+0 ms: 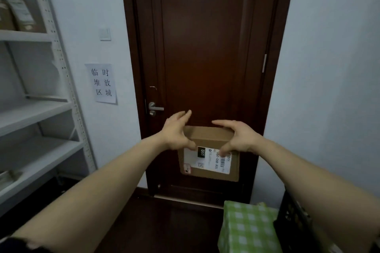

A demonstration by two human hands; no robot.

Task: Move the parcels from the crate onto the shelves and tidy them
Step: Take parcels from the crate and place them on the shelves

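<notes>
White metal shelves (37,109) stand at my far left, with brown boxes (22,16) on an upper level. Beside them a paper sign (101,83) hangs on the pale wall, and next comes the dark wooden door (201,47) with its silver handle (155,107). In front of the door, up in the air, is the cardboard parcel (209,136), its white label facing me. My left grip (176,133) clasps its left side, thumb pressed at the label's left edge and fingers reaching past the far top corner. My right grip (239,137) clasps the right side, fingers over the far top edge and thumb down on the label near the barcode. The parcel sits between the two grips, both holding it. Lower right, a green checked parcel (246,228) lies against the black crate (292,222); I cannot tell whether it is inside.
</notes>
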